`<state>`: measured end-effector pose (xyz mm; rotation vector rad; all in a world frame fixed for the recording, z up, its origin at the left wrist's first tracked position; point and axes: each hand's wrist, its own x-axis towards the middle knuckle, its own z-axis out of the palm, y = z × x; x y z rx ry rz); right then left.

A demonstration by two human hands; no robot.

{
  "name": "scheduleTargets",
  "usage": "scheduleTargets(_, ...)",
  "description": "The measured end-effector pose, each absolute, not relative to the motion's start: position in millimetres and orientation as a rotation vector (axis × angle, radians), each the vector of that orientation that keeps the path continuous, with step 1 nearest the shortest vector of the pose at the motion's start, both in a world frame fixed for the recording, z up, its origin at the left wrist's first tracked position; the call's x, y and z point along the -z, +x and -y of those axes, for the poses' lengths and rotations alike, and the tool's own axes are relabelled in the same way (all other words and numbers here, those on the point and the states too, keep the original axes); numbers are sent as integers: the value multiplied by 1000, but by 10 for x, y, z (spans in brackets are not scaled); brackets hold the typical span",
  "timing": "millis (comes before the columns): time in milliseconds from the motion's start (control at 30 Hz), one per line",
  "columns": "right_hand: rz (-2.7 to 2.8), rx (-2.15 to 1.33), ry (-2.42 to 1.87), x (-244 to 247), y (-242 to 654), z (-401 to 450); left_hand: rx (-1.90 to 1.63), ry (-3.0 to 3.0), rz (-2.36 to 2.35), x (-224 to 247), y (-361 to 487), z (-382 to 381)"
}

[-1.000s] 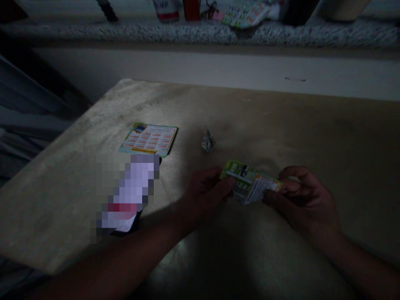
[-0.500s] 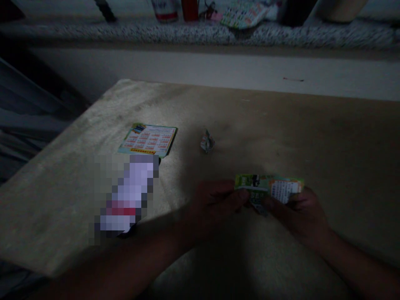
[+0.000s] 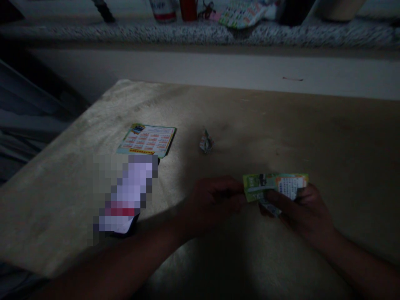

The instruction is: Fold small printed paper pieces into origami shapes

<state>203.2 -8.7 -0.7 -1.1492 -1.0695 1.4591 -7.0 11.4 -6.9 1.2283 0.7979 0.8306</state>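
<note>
Right hand (image 3: pixel 308 214) is clamping folded green paper (image 3: pixel 275 182), paper sitting at its ten o'clock, three o'clock from the left hand (image 3: pixel 215 202), which is curling by its edge, pinching or not I can't tell

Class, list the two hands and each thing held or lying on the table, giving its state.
Paper: folded, held.
Right hand: closed on it, thumb on top.
Left hand: at its green end, grip unclear.
Card: flat, printed side up.
Phone: flat, pixelated.
Scrap: creased, peaked.
</note>
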Motion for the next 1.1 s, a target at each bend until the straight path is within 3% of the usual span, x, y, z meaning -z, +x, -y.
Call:
scheduleTargets(500,1350,-1001,-1532,-52,2000,207,-811,1216,-873,97,-64,-81)
scheduleTargets(1100,1554,-1089,-1389,-83,1984,141,-939,1180,-942,42,-4,-3)
